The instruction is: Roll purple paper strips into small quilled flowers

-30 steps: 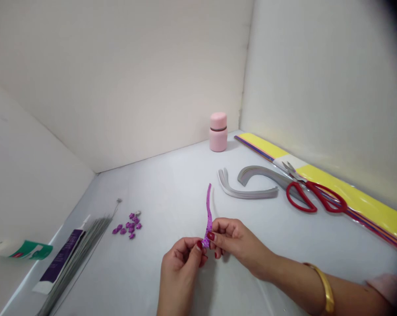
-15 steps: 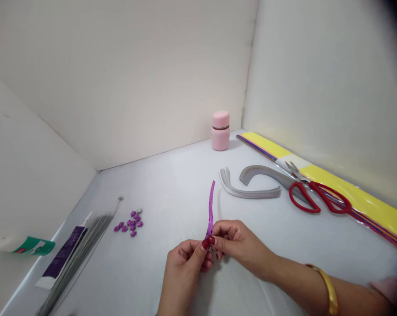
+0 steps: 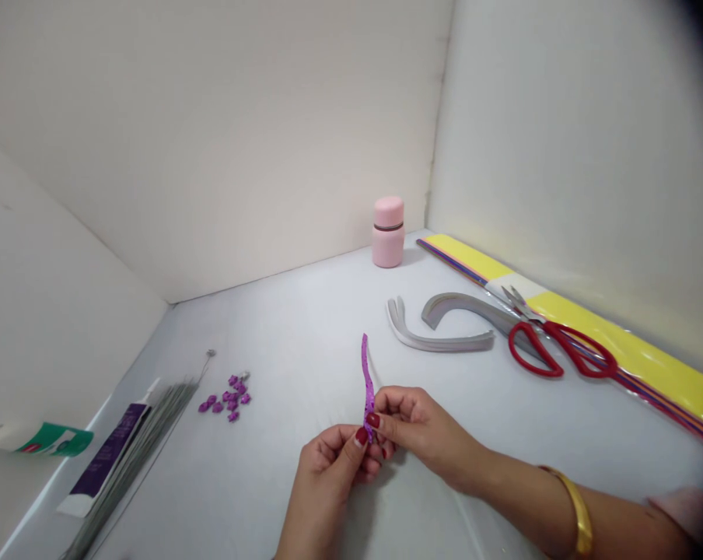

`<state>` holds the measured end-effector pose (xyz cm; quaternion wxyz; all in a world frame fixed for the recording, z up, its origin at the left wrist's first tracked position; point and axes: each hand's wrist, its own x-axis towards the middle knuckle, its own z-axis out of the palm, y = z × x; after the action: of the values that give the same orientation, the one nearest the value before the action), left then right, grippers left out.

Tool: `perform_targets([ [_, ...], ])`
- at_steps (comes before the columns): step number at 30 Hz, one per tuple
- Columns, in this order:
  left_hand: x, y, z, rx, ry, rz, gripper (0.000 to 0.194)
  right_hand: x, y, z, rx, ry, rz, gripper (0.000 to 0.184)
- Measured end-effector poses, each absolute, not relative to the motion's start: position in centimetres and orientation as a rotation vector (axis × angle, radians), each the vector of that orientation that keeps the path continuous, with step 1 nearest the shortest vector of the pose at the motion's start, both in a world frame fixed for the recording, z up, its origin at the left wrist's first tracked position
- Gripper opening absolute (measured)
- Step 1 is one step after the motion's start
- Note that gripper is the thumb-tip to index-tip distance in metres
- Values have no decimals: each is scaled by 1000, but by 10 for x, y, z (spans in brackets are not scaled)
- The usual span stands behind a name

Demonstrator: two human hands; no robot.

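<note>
A narrow purple paper strip [image 3: 366, 373] with dark specks rises from between my fingers, its free end pointing away from me. My left hand [image 3: 337, 463] pinches its lower end between thumb and fingers. Right beside it, my right hand [image 3: 407, 420] grips the same strip a little higher, thumb on the near side. The fingertips hide most of the strip's folded lower end. Off to the left lies a cluster of small purple paper stars [image 3: 232, 395], apart from both hands.
Grey wires [image 3: 141, 451] and a purple-white glue tube [image 3: 110, 459] lie left, near a green-white tube [image 3: 54, 439]. Bent grey strips [image 3: 438, 342], red-handled scissors [image 3: 535, 354] and a yellow packet [image 3: 620, 334] lie right. A pink flask [image 3: 388, 233] stands at the back.
The strip's free end has swung left and sits slightly lower. My thumbs have parted a little, with more purple showing between them. The view has shifted slightly.
</note>
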<state>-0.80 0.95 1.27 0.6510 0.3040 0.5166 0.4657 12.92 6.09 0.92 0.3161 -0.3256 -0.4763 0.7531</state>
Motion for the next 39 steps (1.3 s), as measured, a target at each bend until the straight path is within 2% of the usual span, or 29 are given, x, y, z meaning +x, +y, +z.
perform_targets([
  [5,-11,10,13,651,1337,1096,27,130,62,11,-908,-1306,1920,30],
  [13,-10,8,11,748,1309,1108,25,129,62,11,-904,-1309,1940,28],
  [19,-14,7,10,828,1534,1108,19,130,63,10,-901,-1328,1919,26],
  [28,-12,7,13,862,1324,1138,19,131,61,7,-937,-1380,1927,33],
  [39,-10,4,14,965,1432,1165,18,130,62,8,-921,-1342,2000,31],
])
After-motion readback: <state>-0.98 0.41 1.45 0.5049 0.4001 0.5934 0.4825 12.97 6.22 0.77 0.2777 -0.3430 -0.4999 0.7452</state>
